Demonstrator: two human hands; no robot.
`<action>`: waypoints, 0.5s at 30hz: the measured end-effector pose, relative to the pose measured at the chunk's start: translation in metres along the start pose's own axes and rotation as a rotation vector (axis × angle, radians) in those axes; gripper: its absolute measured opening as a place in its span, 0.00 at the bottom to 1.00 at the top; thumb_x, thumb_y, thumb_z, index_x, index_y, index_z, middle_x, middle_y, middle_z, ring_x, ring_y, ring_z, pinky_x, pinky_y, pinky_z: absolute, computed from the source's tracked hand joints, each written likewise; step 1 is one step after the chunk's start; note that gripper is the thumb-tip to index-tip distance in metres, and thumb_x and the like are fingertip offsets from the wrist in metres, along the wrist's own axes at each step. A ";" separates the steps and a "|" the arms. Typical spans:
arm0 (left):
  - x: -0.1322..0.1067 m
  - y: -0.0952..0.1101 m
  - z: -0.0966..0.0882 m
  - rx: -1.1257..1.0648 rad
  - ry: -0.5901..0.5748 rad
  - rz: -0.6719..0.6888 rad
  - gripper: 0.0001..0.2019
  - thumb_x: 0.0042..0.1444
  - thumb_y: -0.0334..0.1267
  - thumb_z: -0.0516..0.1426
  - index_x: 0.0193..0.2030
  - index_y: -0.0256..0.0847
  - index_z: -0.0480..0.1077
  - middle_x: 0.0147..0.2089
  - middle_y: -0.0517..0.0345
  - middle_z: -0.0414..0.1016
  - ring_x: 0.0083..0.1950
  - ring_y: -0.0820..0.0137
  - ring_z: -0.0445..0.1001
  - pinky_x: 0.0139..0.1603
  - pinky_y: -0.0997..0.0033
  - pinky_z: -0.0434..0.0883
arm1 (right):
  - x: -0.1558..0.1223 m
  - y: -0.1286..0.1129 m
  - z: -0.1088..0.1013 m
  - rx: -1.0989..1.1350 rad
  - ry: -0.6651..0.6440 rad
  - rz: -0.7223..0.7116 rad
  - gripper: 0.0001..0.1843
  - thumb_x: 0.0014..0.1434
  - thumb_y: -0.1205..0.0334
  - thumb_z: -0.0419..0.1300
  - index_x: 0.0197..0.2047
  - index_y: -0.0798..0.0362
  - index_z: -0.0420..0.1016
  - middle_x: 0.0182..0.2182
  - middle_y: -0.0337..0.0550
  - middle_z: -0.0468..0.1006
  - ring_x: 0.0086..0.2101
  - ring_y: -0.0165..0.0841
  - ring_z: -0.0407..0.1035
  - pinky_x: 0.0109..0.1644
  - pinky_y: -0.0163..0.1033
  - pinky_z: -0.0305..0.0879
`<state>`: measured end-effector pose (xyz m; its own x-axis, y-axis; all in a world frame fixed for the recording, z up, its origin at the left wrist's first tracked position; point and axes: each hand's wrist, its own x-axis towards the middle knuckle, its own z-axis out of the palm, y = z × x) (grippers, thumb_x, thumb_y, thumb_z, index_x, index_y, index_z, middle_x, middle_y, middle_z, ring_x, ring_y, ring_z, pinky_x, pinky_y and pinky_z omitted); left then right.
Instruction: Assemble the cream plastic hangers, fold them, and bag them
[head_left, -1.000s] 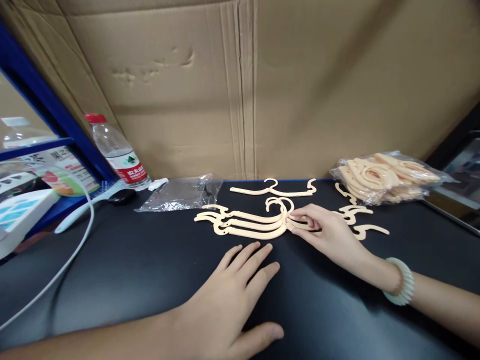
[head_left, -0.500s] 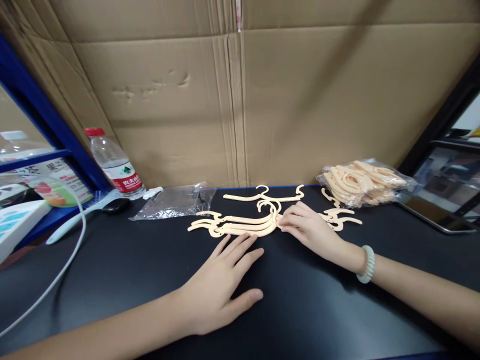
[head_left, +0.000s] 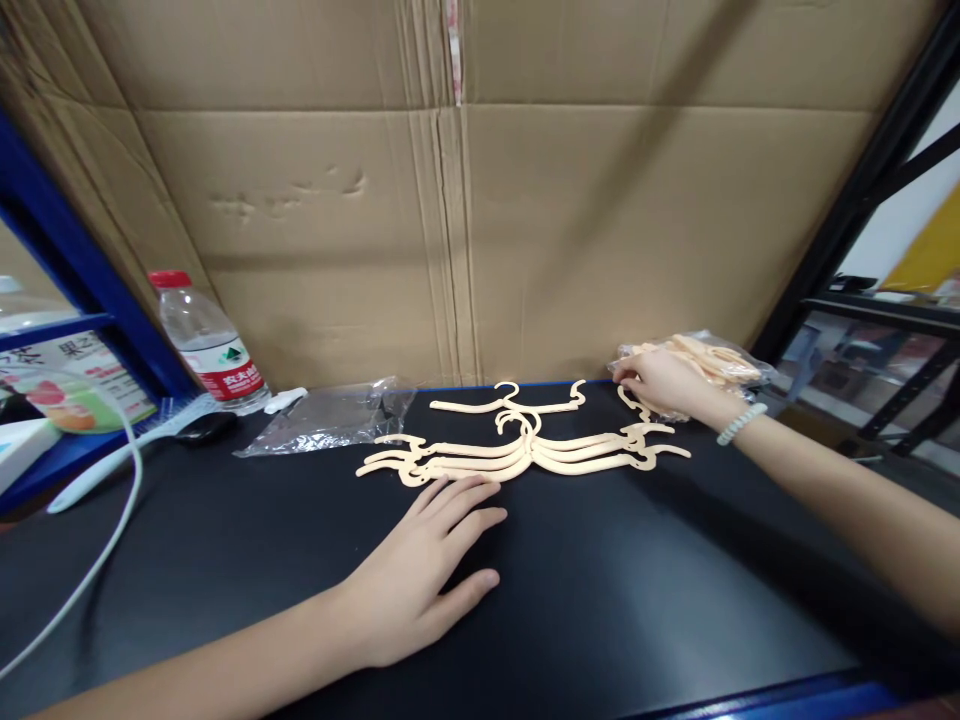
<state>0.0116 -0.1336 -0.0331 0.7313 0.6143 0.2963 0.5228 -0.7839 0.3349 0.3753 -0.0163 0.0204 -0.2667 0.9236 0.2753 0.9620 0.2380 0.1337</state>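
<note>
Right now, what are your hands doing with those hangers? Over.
Left hand flat and open on the black table, fingertips near the hanger stack. Right hand at the bag of hangers, grip unclear. One loose hanger lies behind the stack.

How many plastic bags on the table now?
2. A flat clear bag lies near the water bottle; a bag full of hangers sits at far right, touched by the right hand. No others show.

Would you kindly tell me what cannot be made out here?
Head view:
- Right hand: whether it grips anything at the bag; its own fingers hide this.
- Stacked hangers: count unclear, they overlap.
- Bottle label: print too small.
</note>
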 end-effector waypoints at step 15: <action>-0.001 -0.003 0.003 0.007 0.009 0.018 0.19 0.62 0.38 0.53 0.60 0.46 0.65 0.65 0.50 0.63 0.66 0.55 0.58 0.67 0.47 0.55 | 0.021 -0.003 0.024 -0.174 -0.268 0.028 0.07 0.58 0.75 0.58 0.35 0.61 0.77 0.32 0.51 0.80 0.35 0.38 0.75 0.39 0.41 0.68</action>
<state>0.0108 -0.1324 -0.0373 0.7367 0.6009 0.3100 0.5129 -0.7954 0.3229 0.3682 0.0100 0.0026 -0.1931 0.9809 0.0242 0.9384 0.1774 0.2964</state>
